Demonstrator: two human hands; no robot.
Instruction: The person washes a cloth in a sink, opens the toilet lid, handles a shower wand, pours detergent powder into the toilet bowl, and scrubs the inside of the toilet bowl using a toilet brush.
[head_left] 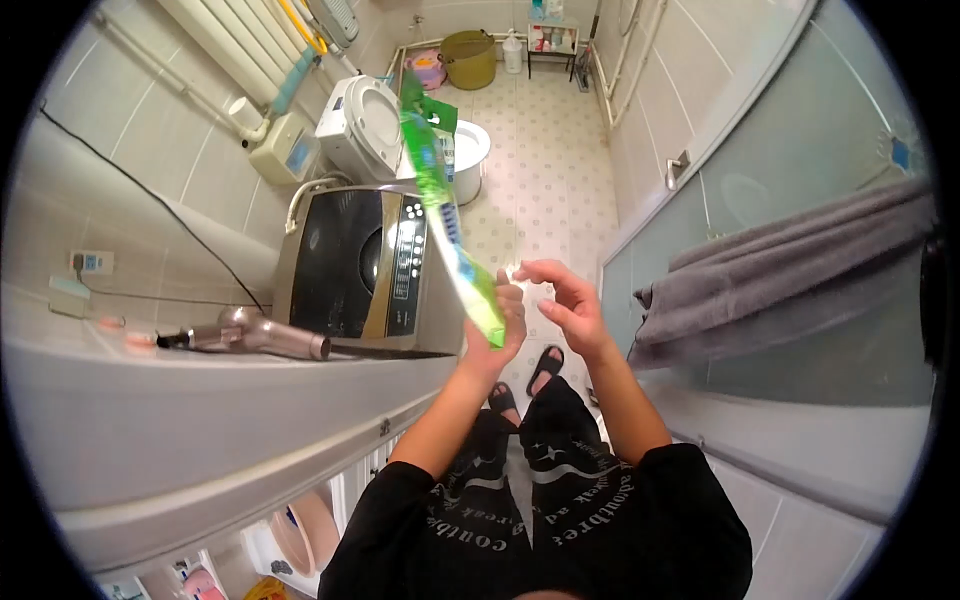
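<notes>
My left hand (508,322) is closed around the lower end of a long, thin green plastic packet (440,205) with white and blue print. The packet is seen nearly edge-on and tilts up and away to the left, its far end overlapping the toilet area. What it contains cannot be made out. Just right of the packet, my right hand (572,305) is raised with fingers curved and apart, the fingertips close to the left hand. Nothing shows between its thumb and fingers.
A top-loading washing machine (335,262) stands left, beside a toilet (470,148). A hair dryer (255,335) lies on the ledge at left. Grey towels (770,275) hang on the glass door at right. An olive bucket (468,62) and small rack (553,40) stand at the back.
</notes>
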